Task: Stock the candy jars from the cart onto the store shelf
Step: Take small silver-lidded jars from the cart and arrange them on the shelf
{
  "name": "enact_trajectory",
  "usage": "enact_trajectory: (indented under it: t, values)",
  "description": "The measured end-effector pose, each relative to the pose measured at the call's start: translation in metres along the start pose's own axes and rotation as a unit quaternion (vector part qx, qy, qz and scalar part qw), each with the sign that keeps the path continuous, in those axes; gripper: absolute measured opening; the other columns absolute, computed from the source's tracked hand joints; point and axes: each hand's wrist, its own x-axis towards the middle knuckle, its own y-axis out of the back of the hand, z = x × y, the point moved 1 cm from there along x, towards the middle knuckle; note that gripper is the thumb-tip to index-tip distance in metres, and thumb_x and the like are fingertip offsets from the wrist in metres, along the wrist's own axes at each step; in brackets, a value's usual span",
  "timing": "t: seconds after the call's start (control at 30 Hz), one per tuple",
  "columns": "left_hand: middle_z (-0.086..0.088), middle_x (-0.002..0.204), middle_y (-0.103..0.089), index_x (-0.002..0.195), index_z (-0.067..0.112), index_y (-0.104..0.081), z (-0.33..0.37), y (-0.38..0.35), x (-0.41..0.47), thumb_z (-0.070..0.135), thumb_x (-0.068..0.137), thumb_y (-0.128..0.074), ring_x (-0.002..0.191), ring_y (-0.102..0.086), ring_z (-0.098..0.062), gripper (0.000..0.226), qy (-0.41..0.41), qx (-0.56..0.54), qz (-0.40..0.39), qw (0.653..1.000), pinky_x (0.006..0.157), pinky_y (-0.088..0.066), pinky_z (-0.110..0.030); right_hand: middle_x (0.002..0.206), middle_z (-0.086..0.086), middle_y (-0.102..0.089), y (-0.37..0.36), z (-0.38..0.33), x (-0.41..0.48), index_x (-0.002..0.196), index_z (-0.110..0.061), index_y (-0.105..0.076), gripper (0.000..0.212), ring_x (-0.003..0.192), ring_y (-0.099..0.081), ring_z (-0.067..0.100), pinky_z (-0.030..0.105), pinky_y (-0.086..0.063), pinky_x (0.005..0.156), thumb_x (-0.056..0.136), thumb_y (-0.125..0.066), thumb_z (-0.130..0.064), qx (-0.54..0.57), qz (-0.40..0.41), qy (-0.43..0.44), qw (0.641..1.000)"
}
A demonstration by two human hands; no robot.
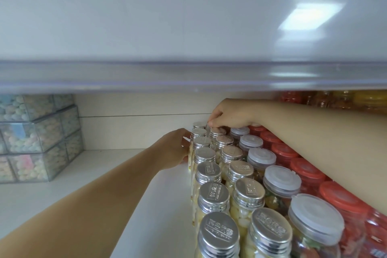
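Head view: on the white shelf (136,163) two rows of silver-lidded jars (211,195) filled with pale yellow candy run from the front edge toward the back wall. The right hand (229,116) reaches in from the right over the neighbouring rows, its fingers curled and their tips (212,124) bunched in a pinch on the lid of the rear jar (218,131) of the right-hand silver row; that jar stands directly under the hand, upright and touching its neighbours. The left hand (174,148) comes in from the lower left and lies against the outer side of the left silver row, meeting the glass of a jar near the back (201,142); whether its fingers curl round that jar or only press on it cannot be told. To the right stand clear-lidded jars (281,180), then red-lidded jars (307,168). Stacked clear boxes (35,138) of pastel candy sit well apart at the left.
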Motion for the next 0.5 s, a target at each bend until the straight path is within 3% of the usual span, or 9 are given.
enact_trajectory:
  t: [0.1,0.2,0.3,0.37,0.43,0.5]
  values:
    - [0.004,0.091,-0.059,0.125,0.011,-0.053,0.002,-0.002,-0.001,-0.003,0.096,-0.05,0.066,-0.057,-0.007,0.032,0.006,0.01,0.012,1.0,0.044,-0.042,-0.009,0.083,-0.009,-0.069,-0.001,-0.006,-0.001,0.108,-0.014,-0.073,0.02,0.079,-0.059,0.005,0.019,-0.044,0.072,0.096,-0.06,-0.023,0.014,0.006,0.006,1.0]
    - [0.003,0.1,-0.058,0.136,0.014,-0.047,0.004,-0.003,-0.004,0.002,0.096,-0.052,0.074,-0.057,-0.009,0.042,0.01,0.035,0.019,0.999,0.044,-0.041,-0.008,0.107,0.005,-0.073,-0.004,-0.01,0.0,0.115,-0.015,-0.072,0.025,0.102,-0.066,0.018,0.025,-0.048,0.086,0.098,-0.059,-0.028,0.003,0.001,-0.003,1.0]
    - [-0.002,0.11,-0.058,0.141,0.012,-0.043,0.007,-0.004,-0.008,0.004,0.097,-0.05,0.076,-0.053,-0.009,0.045,0.002,0.07,0.03,0.997,0.046,-0.039,-0.004,0.109,0.006,-0.073,-0.004,-0.01,-0.001,0.115,-0.016,-0.071,0.026,0.104,-0.066,0.02,0.028,-0.048,0.09,0.097,-0.059,-0.03,-0.005,-0.002,-0.009,1.0]
    - [0.002,0.106,-0.055,0.142,0.013,-0.041,0.008,-0.005,-0.009,0.009,0.097,-0.053,0.076,-0.052,-0.005,0.047,0.004,0.084,0.032,0.996,0.05,-0.041,-0.004,0.108,0.005,-0.073,-0.003,-0.01,-0.004,0.115,-0.017,-0.071,0.026,0.101,-0.066,0.019,0.027,-0.047,0.087,0.097,-0.059,-0.032,-0.008,-0.001,-0.004,1.0]
    - [0.004,0.11,-0.057,0.145,0.016,-0.04,0.007,-0.004,-0.01,0.012,0.096,-0.056,0.089,-0.058,-0.011,0.051,0.012,0.104,0.037,0.994,0.062,-0.045,-0.009,0.114,0.002,-0.07,-0.002,-0.012,-0.008,0.119,-0.017,-0.069,0.03,0.102,-0.064,0.016,0.027,-0.046,0.088,0.097,-0.058,-0.034,-0.008,0.012,0.003,1.0]
    - [-0.001,0.125,-0.058,0.146,0.018,-0.038,0.003,-0.002,-0.013,0.011,0.096,-0.055,0.107,-0.061,-0.02,0.054,0.023,0.116,0.046,0.992,0.086,-0.052,-0.027,0.118,0.009,-0.068,0.0,-0.014,-0.017,0.121,-0.009,-0.067,0.034,0.099,-0.062,0.017,0.028,-0.045,0.086,0.099,-0.054,-0.032,-0.016,0.032,0.008,0.999]
